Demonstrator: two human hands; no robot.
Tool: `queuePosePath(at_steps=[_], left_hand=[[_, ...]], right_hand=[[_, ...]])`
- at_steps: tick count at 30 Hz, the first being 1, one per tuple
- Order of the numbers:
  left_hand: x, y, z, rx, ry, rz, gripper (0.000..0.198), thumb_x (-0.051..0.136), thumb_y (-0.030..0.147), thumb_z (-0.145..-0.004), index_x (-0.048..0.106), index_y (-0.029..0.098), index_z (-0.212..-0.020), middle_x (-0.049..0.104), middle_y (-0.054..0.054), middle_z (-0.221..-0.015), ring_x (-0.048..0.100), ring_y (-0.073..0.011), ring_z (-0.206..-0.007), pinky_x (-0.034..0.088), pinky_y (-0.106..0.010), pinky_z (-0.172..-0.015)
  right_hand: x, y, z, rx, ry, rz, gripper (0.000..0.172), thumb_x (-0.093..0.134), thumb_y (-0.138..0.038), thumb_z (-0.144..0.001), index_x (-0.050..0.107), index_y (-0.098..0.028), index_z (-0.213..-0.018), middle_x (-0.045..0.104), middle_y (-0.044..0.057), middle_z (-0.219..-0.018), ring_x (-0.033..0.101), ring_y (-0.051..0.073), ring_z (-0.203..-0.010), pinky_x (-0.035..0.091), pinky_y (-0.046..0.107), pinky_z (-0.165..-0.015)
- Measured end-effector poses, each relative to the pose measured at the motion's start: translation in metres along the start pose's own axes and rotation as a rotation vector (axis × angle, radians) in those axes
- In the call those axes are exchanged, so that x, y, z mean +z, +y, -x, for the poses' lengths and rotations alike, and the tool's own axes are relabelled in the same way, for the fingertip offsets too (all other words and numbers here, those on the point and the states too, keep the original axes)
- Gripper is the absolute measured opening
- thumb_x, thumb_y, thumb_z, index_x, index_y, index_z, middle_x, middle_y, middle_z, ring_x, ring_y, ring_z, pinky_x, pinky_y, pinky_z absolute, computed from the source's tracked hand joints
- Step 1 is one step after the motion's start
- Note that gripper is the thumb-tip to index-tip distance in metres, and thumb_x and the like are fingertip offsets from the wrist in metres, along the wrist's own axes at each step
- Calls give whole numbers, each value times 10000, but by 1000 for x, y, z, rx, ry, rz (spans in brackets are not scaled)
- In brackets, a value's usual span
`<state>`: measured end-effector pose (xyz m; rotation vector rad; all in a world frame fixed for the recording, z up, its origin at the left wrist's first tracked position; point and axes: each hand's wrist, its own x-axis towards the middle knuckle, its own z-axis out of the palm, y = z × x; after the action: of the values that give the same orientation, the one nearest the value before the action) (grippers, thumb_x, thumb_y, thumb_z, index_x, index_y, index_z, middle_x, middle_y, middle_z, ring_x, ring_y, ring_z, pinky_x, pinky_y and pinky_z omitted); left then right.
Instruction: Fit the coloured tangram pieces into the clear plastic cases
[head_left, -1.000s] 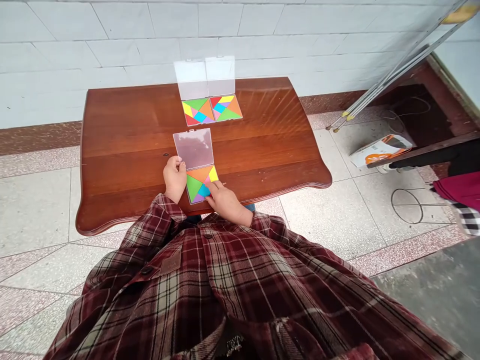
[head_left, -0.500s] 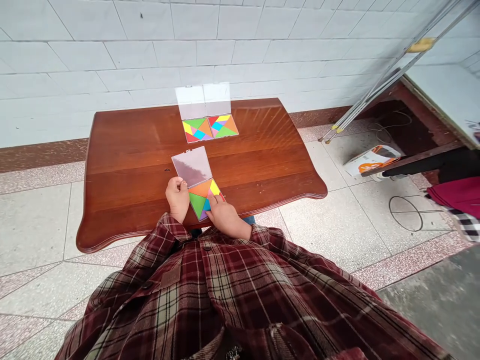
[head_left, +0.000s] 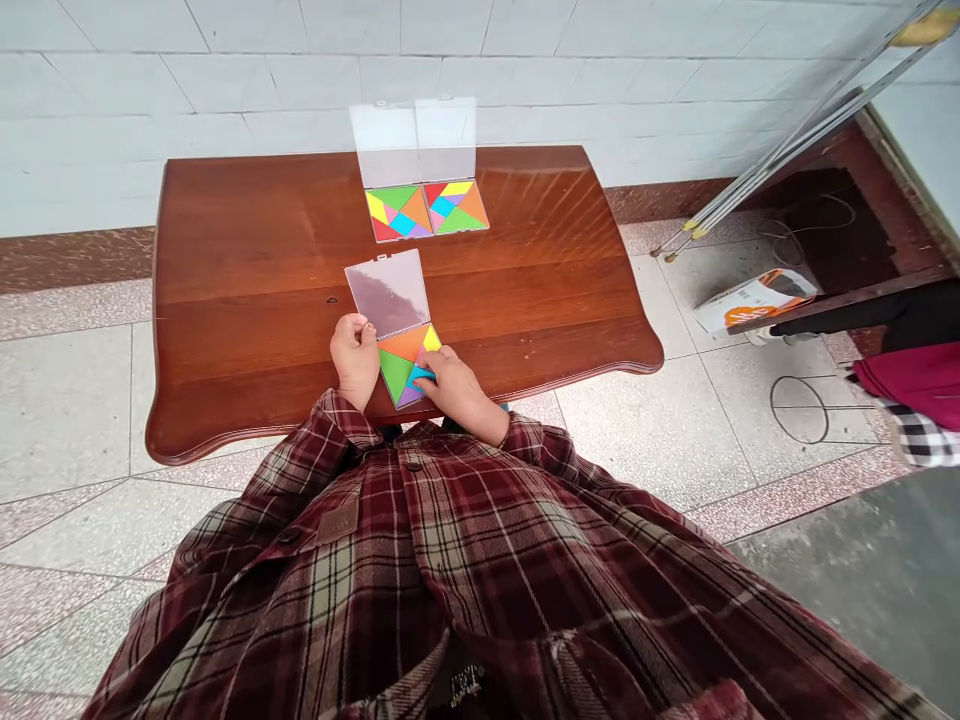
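A tangram case (head_left: pixel 390 290) lies open near the front edge of the table, its clear lid folded back. Orange, green, yellow, blue and purple pieces show in its tray; my right hand covers the tray's right side. My left hand (head_left: pixel 355 362) is closed at the case's left edge by the hinge, fingertips pinched there. With thumb and fingers bent around the blue tangram piece (head_left: pixel 421 373), my right hand (head_left: pixel 459 388) rests over the tray. Farther back, a second tangram case (head_left: pixel 399 213) and a third tangram case (head_left: pixel 456 206) stand side by side, lids upright, filled with coloured pieces.
The brown wooden table (head_left: pixel 247 300) has a curved front edge and stands against a white tiled wall (head_left: pixel 225 80). To the right are crutches (head_left: pixel 750 170), a white and orange bag (head_left: pixel 757 300) and a wire ring stand (head_left: pixel 799 410). A person's dark red garment (head_left: pixel 911 380) shows at the right edge.
The view has tilted down, so the table sits higher in the picture. My right hand's fingers have shifted slightly over the tray, showing more of the blue piece. My left hand stays at the case.
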<state>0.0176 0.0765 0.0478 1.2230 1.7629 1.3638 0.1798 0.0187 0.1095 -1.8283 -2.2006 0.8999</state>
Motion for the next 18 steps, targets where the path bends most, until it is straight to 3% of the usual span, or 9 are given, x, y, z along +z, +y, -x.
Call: queuePosePath(at_steps=[3, 5, 8, 12, 15, 18], left_hand=[[-1, 4, 1, -23, -24, 24, 73, 520, 144, -829, 514, 208, -864, 562, 24, -760, 578, -109, -731, 505, -253, -769], [-3, 6, 1, -26, -46, 37, 71, 529, 144, -825, 511, 205, -856, 563, 25, -757, 578, -105, -727, 503, -249, -772], [-4, 7, 0, -20, -61, 46, 72, 540, 143, -818, 509, 201, -848, 570, 20, -763, 582, -107, -734, 503, -254, -787], [-3, 6, -1, -25, -57, 49, 65, 538, 156, -823, 508, 203, -856, 580, 16, -775, 584, -109, -733, 506, -255, -780], [-3, 5, -1, -30, -56, 45, 64, 535, 161, -823, 511, 204, -864, 582, 15, -780, 586, -110, -736, 508, -256, -778], [-2, 2, -2, -23, -58, 35, 62, 531, 165, -823, 516, 206, -868, 578, 16, -775, 589, -113, -741, 507, -260, -785]], right_hand=[[-3, 13, -6, -58, 71, -109, 62, 565, -192, -888, 625, -182, -900, 608, 37, -942, 569, 167, -899, 451, 280, -840], [-10, 27, -11, -40, 158, -169, 82, 543, -206, -890, 606, -183, -844, 606, 24, -875, 556, 161, -851, 443, 277, -827], [-27, 54, -20, 45, 308, -217, 134, 502, -247, -913, 597, -176, -850, 621, 31, -865, 552, 162, -818, 445, 285, -817], [-41, 86, -25, 172, 339, -131, 156, 493, -249, -918, 612, -157, -879, 644, 69, -896, 573, 191, -847, 454, 314, -836], [-41, 86, -21, 208, 375, 3, 186, 489, -226, -915, 632, -139, -997, 647, 123, -1025, 584, 230, -938, 460, 349, -869], [-33, 66, -15, 146, 369, 59, 253, 472, -222, -937, 615, -133, -1125, 624, 148, -1134, 587, 242, -991, 464, 360, -889]])
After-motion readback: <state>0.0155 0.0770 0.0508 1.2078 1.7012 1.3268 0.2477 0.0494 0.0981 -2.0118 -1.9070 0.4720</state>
